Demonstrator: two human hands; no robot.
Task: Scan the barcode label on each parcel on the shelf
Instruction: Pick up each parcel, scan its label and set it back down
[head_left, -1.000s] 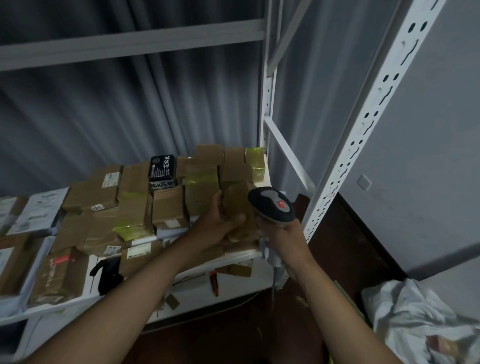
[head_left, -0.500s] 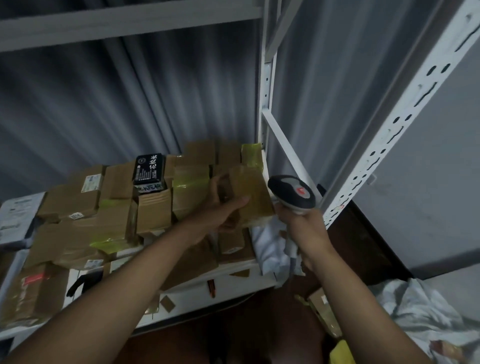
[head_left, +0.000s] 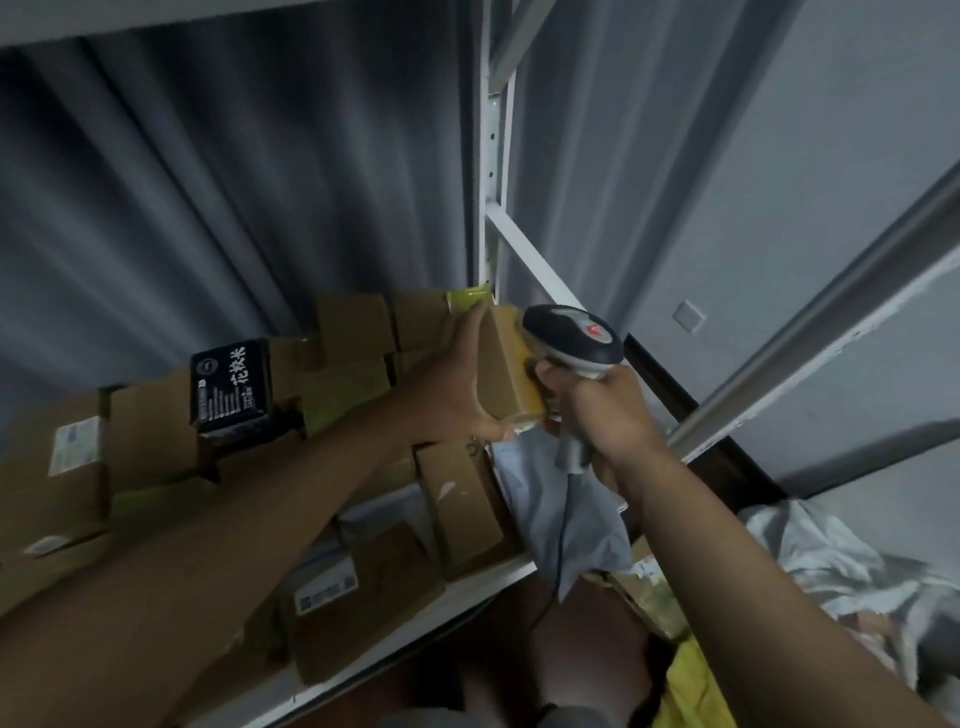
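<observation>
The left hand (head_left: 451, 384) grips a small brown parcel (head_left: 506, 364), thumb under its lower edge and fingers wrapped over its top, holding it lifted above the white shelf (head_left: 415, 636), just in front of the shelf's rear upright. The right hand (head_left: 597, 410) is curled round the handle of a barcode scanner (head_left: 571, 340), whose dark head sits right against the parcel's right side; whether they actually touch is hard to tell. No label shows on the parcel's visible faces. On the shelf, left of the held parcel, lie more brown cartons, a black packet (head_left: 232, 387) with white writing resting on top of them. A grey bag (head_left: 566, 519) hangs over the shelf's right end, below the scanner.
</observation>
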